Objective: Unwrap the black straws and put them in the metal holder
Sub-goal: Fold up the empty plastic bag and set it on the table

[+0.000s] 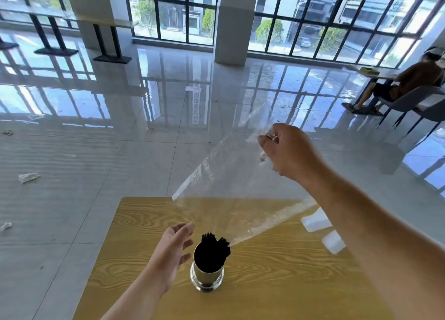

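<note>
A bundle of black straws (pixel 213 246) stands upright in a shiny metal holder (pixel 207 277) on the wooden table (pixel 277 283). My right hand (pixel 286 151) is raised above the table's far edge, pinched shut on the top of a large clear plastic wrapper (pixel 236 187). The wrapper hangs down slantwise and its lower end reaches the straw tips. My left hand (pixel 174 252) hovers just left of the holder, fingers spread, holding nothing.
Two white objects (pixel 322 230) lie on the table's right side, partly behind my right forearm. Beyond the table is a glossy tiled floor with scraps of paper (pixel 29 177). A person sits on a chair (pixel 414 100) at the far right.
</note>
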Available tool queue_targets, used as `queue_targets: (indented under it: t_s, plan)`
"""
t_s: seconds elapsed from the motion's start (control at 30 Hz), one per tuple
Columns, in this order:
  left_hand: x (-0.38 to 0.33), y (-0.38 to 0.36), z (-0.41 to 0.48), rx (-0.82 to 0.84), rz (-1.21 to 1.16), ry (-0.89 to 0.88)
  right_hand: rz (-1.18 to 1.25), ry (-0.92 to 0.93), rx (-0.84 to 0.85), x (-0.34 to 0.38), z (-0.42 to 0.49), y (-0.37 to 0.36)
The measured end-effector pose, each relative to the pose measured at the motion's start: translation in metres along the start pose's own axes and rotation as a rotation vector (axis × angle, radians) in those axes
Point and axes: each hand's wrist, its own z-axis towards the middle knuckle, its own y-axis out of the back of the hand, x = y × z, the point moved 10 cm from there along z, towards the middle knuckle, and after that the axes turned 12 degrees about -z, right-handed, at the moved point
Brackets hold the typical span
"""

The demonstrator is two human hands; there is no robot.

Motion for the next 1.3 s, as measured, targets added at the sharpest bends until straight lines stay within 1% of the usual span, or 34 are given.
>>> queue_targets:
  t_s: [0.13,0.33,0.43,0.53,0.6,0.63,0.73,0.87,1.0,1.07,1.17,1.23,1.3]
  plan:
    - [-0.016,-0.029,-0.003,0.097,0.056,0.006,0.072,-0.103,-0.018,-0.036,0.002,0.030]
    - [-0.038,-0.060,-0.006,0.128,0.037,-0.023,0.401,-0.256,-0.090,-0.094,-0.003,0.059]
    - [-0.049,-0.068,-0.007,0.099,-0.067,-0.024,0.639,-0.306,-0.164,-0.117,-0.015,0.059]
    - [-0.066,-0.071,-0.003,0.070,-0.275,-0.029,0.797,-0.354,-0.220,-0.132,-0.029,0.045]
    - [-0.081,-0.076,-0.003,0.085,-0.392,-0.041,0.929,-0.416,-0.248,-0.140,-0.037,0.030]
    - [-0.088,-0.081,-0.003,0.102,-0.410,-0.051,0.999,-0.449,-0.261,-0.142,-0.040,0.022]
    - [-0.105,-0.099,-0.008,0.155,-0.351,-0.073,1.188,-0.533,-0.283,-0.139,-0.049,-0.002]
    - [-0.123,-0.128,-0.020,0.236,-0.170,-0.116,1.319,-0.583,-0.253,-0.122,-0.056,-0.031]
    - [-0.152,-0.133,-0.026,0.188,-0.020,-0.265,1.373,-0.556,-0.142,-0.107,-0.054,-0.050]
    - [-0.171,-0.129,-0.028,0.159,0.012,-0.335,1.329,-0.534,-0.049,-0.106,-0.052,-0.058]
    - [-0.201,-0.119,-0.027,0.104,0.070,-0.422,1.156,-0.581,0.053,-0.120,-0.058,-0.067]
    - [-0.223,-0.115,-0.027,0.074,0.125,-0.487,1.018,-0.614,0.065,-0.134,-0.064,-0.068]
    - [-0.245,-0.116,-0.030,0.071,0.182,-0.551,0.872,-0.633,0.021,-0.150,-0.069,-0.061]
